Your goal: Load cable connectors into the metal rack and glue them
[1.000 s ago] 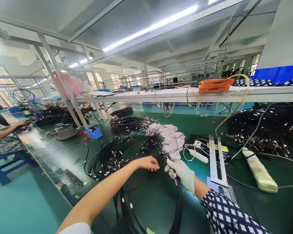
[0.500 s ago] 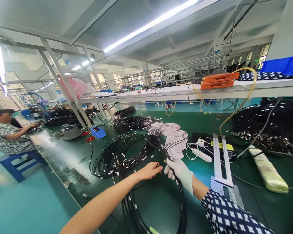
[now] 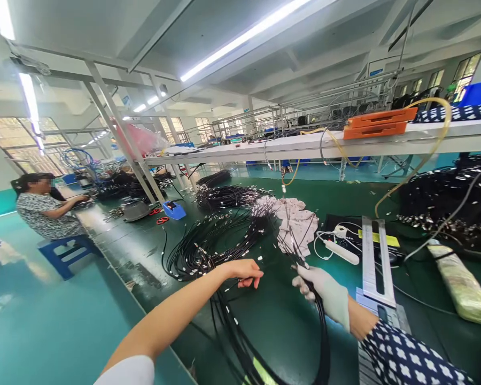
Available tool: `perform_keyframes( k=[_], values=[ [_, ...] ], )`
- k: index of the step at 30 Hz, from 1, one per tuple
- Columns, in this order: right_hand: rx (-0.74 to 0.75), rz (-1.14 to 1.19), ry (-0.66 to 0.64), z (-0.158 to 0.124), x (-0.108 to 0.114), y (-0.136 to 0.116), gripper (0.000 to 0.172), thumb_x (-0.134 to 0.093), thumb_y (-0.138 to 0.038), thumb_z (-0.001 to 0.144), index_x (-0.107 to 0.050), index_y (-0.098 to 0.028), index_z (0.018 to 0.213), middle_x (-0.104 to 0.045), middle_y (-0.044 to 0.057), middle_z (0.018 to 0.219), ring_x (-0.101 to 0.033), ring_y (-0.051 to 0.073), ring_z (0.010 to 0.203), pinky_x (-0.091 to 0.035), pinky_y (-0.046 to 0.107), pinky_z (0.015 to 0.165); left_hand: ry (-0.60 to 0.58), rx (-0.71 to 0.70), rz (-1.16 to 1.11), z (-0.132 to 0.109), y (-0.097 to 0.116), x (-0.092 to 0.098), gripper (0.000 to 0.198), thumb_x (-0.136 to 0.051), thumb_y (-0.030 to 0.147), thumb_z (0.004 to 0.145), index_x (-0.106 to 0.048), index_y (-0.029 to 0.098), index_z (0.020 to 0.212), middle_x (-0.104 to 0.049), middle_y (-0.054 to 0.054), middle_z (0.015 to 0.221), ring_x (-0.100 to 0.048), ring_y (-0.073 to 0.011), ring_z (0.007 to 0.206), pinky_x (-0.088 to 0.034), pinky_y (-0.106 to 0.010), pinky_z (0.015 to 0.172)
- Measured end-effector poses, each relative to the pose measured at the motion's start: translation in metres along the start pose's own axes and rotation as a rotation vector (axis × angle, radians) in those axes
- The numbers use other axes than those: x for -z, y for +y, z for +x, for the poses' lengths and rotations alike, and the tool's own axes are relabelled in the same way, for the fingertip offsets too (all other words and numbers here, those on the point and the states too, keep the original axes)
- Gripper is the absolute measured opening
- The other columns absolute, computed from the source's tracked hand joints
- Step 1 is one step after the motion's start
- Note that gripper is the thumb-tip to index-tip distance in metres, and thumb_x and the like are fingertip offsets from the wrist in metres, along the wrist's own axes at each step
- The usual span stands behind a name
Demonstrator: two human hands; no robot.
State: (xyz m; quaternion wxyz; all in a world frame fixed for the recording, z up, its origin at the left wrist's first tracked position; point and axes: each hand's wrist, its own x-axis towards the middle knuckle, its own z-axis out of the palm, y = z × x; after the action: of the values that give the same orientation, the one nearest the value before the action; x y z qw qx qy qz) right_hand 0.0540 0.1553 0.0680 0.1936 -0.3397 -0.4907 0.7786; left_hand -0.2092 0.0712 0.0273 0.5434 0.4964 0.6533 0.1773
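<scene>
Apparently, the held cable ends [image 3: 297, 253] point forward-left.

Our bare left hand [image 3: 246, 272] has drawn away from our gloved right hand [image 3: 324, 293]; half a second ago the two were almost together. We have shifted the right hand and its bundle of black cables [image 3: 324, 342] toward the metal square [image 3: 379, 262], and one white-tipped cable end [image 3: 284, 189] now reaches past the cloth [image 3: 297, 222].

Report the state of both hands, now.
Left hand: partly curled; whether it holds anything cannot be told.
Right hand: gloved, closed around a bundle of black cables.
</scene>
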Motion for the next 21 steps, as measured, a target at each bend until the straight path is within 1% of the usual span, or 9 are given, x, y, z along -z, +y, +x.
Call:
perform_keyframes(
  k=[1, 3, 7, 8, 10, 12, 15, 18, 21],
  values=[
    [-0.037, -0.004, -0.017, -0.006, 0.000, 0.000, 0.020, -0.065, -0.032, 0.085, -0.055, -0.015, 0.080, -0.058, 0.002, 0.055, -0.038, 0.006, 0.038, -0.023, 0.015, 0.035, 0.007, 0.032, -0.005, 0.004, -0.007, -0.003, 0.060, -0.071, 0.072, 0.065, -0.064, 0.013, 0.059, -0.045, 0.004, 0.037, -0.037, -0.0083, 0.031, -0.029, -0.023, 0.038],
    [0.011, -0.021, -0.081, -0.021, 0.000, -0.005, 0.030, -0.065, -0.038, 0.086, -0.055, -0.015, 0.071, -0.052, 0.001, 0.050, -0.035, 0.006, 0.038, -0.024, 0.017, 0.036, 0.050, 0.063, -0.046, 0.007, -0.019, -0.002, 0.059, -0.071, 0.071, 0.066, -0.060, 0.014, 0.056, -0.041, 0.006, 0.035, -0.032, -0.0068, 0.029, -0.025, -0.022, 0.036],
    [0.342, -0.124, -0.196, -0.052, -0.003, -0.028, 0.052, -0.060, -0.060, 0.087, -0.058, -0.015, 0.062, -0.047, 0.000, 0.046, -0.040, 0.008, 0.041, -0.032, 0.020, 0.042, 0.163, 0.044, -0.205, -0.002, -0.029, 0.027, 0.053, -0.064, 0.066, 0.079, -0.059, 0.014, 0.067, -0.038, 0.009, 0.039, -0.027, -0.0045, 0.031, -0.028, -0.021, 0.037],
    [0.405, -0.131, -0.182, -0.058, -0.003, -0.032, 0.053, -0.058, -0.062, 0.087, -0.057, -0.015, 0.062, -0.048, 0.000, 0.046, -0.040, 0.008, 0.041, -0.034, 0.021, 0.043, 0.202, 0.036, -0.246, -0.006, -0.030, 0.037, 0.051, -0.062, 0.063, 0.083, -0.059, 0.014, 0.071, -0.041, 0.009, 0.043, -0.030, -0.0046, 0.033, -0.031, -0.021, 0.038],
    [0.466, -0.108, -0.136, -0.065, -0.001, -0.031, 0.051, -0.059, -0.064, 0.086, -0.055, -0.017, 0.067, -0.050, -0.001, 0.048, -0.037, 0.008, 0.038, -0.034, 0.022, 0.041, 0.307, 0.018, -0.323, -0.015, -0.032, 0.056, 0.043, -0.057, 0.054, 0.091, -0.062, 0.012, 0.086, -0.054, 0.004, 0.059, -0.045, -0.0064, 0.044, -0.042, -0.022, 0.046],
    [0.448, -0.090, -0.132, -0.069, 0.004, -0.022, 0.050, -0.062, -0.066, 0.084, -0.055, -0.018, 0.072, -0.053, -0.002, 0.052, -0.034, 0.006, 0.036, -0.032, 0.022, 0.038, 0.426, -0.006, -0.390, -0.022, -0.034, 0.072, 0.034, -0.055, 0.045, 0.095, -0.062, 0.013, 0.106, -0.065, -0.003, 0.089, -0.062, -0.0115, 0.070, -0.054, -0.028, 0.064],
    [0.345, -0.120, -0.214, -0.074, 0.014, -0.001, 0.056, -0.063, -0.071, 0.080, -0.055, -0.017, 0.069, -0.053, 0.000, 0.050, -0.037, 0.006, 0.034, -0.031, 0.022, 0.037, 0.576, -0.033, -0.470, -0.024, -0.036, 0.090, 0.036, -0.059, 0.038, 0.094, -0.057, 0.016, 0.123, -0.061, -0.009, 0.121, -0.063, -0.0205, 0.102, -0.056, -0.041, 0.086],
    [0.204, -0.083, -0.243, -0.084, 0.021, 0.009, 0.061, -0.065, -0.073, 0.077, -0.055, -0.015, 0.062, -0.049, 0.000, 0.049, -0.037, 0.006, 0.036, -0.028, 0.021, 0.039, 0.682, -0.033, -0.516, -0.017, -0.036, 0.097, 0.038, -0.059, 0.037, 0.094, -0.056, 0.016, 0.125, -0.060, -0.010, 0.124, -0.062, -0.0221, 0.106, -0.055, -0.044, 0.089],
    [0.056, 0.067, -0.240, -0.100, 0.024, 0.004, 0.053, -0.077, -0.063, 0.070, -0.059, -0.014, 0.073, -0.047, -0.003, 0.053, -0.033, 0.004, 0.039, -0.023, 0.019, 0.040, 0.752, 0.002, -0.521, -0.002, -0.036, 0.091, 0.038, -0.059, 0.037, 0.094, -0.056, 0.016, 0.125, -0.060, -0.010, 0.124, -0.062, -0.0220, 0.106, -0.055, -0.044, 0.089]
  ],
)
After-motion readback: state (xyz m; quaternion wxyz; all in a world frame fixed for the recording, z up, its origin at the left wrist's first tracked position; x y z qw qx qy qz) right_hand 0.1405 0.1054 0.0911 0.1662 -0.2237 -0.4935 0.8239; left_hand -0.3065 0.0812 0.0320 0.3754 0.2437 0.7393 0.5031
